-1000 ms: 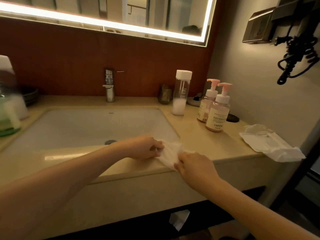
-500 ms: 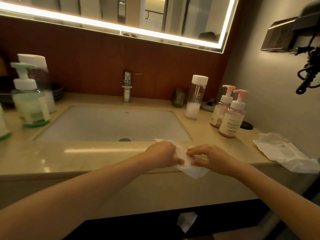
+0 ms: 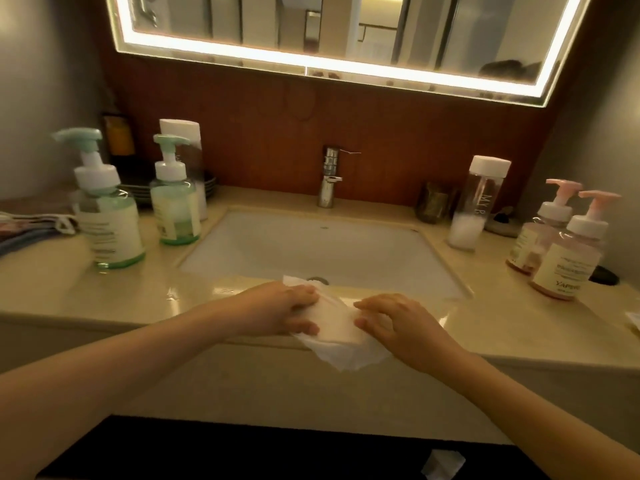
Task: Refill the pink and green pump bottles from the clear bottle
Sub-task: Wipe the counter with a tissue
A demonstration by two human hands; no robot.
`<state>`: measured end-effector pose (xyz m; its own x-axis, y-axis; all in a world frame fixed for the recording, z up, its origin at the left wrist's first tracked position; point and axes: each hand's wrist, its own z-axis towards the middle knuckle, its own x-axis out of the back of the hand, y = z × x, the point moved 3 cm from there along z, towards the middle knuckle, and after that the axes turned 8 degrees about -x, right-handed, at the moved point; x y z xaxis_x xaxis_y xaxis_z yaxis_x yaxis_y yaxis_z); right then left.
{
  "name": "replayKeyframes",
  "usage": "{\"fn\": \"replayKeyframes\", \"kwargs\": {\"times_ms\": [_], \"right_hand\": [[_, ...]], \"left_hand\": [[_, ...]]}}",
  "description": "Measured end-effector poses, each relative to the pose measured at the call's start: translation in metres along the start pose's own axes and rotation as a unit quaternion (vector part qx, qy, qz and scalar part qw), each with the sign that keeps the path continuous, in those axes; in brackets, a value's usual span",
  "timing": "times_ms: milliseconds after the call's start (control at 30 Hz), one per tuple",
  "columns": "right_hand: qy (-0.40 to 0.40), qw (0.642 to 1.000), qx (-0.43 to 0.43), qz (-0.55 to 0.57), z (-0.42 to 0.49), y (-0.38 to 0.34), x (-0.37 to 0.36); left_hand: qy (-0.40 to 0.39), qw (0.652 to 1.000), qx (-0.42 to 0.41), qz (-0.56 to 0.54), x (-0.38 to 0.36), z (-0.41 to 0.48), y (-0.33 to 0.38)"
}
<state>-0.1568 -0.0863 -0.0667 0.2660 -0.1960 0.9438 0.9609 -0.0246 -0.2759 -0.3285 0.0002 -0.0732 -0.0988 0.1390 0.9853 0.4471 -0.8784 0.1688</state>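
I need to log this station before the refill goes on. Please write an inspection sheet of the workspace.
Surface: beige countertop, glossy, around a white sink.
Job's things: two green pump bottles at left; two pink pump bottles at right; clear bottle capped, low white fill.
Clutter: white tissue at the front edge; folded cloths far left.
Grippers: left hand and right hand both hold the tissue.
Cables: nothing seen.
Surroundings: faucet, lit mirror.
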Motion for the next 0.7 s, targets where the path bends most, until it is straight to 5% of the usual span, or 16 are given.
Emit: {"fn": "replayKeyframes", "kwargs": {"times_ms": [433,700], "right_hand": [[-0.042,0.995,0.061,0.065,0.068,-0.129,-0.051],[-0.075,0.985,0.134,0.079,0.113,-0.186,-0.073]], "left_hand": [[-0.024,0.987,0.119,-0.103,0.025,-0.136,-0.131],[0.193,0.978,0.079,-0.025,0.017,-0.173,-0.091]]}}
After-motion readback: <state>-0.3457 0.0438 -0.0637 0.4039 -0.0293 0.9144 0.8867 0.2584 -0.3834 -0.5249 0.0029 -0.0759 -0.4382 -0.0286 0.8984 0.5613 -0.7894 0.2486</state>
